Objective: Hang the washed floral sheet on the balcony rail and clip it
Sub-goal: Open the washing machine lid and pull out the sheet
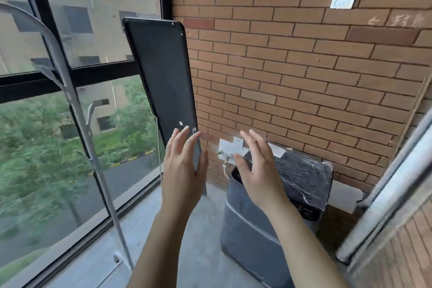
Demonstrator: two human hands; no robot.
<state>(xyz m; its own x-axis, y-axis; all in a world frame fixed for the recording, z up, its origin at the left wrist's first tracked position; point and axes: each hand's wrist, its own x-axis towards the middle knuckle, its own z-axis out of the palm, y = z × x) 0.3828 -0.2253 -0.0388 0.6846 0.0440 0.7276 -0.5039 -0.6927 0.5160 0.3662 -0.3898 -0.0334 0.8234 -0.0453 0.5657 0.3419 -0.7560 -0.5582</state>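
I cannot see the floral sheet anywhere here, and no clips either. It may be inside the covered grey machine [280, 196] by the brick wall [304, 65]. That looks like a washer to me, but I cannot be sure. My left hand [184, 166] and my right hand [257, 166] are both up, fingers spread, holding nothing. My left hand is right at the bottom of a tall black panel [161, 77] that leans. I cannot tell if I touch it. If I bump it, it could tip over. A thin grey metal pole [77, 105] stands by the window. A wet sheet could drag on the floor [198, 252].
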